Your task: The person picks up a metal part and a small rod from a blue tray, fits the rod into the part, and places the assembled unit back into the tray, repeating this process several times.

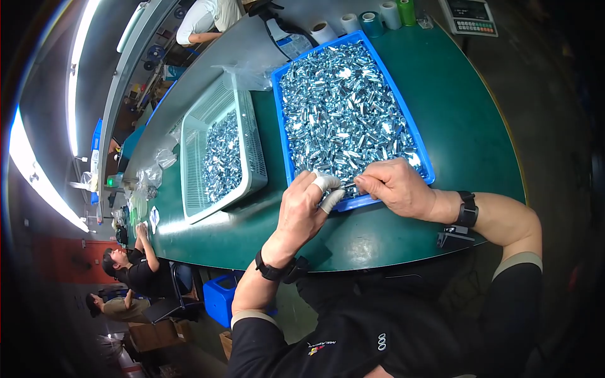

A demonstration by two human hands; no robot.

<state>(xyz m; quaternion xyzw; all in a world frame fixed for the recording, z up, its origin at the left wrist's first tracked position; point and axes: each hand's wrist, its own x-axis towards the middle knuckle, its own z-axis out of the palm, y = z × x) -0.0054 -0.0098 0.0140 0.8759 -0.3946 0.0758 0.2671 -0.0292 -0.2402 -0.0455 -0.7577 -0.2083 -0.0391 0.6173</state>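
Observation:
A shallow blue tray (413, 129) heaped with small shiny metal pieces (340, 107) lies on the green table in front of me. Over its near edge, my left hand (301, 208) has curled fingers, with white coverings on the thumb and a finger. Whatever it pinches is hidden. Close beside it on the right, my right hand (400, 190) is closed, thumb pressed against the bent fingers; any small piece in it is too small to tell. To the left of the tray stands a pale green perforated basket (252, 135), partly filled with similar metal pieces.
Along the table's (441, 75) far side stand several rolls of film (372, 24) and a digital scale (469, 17). Clear plastic bags (151, 173) lie left of the basket. A seated person (148, 274) works at the far left; a blue stool (220, 299) stands below the table edge.

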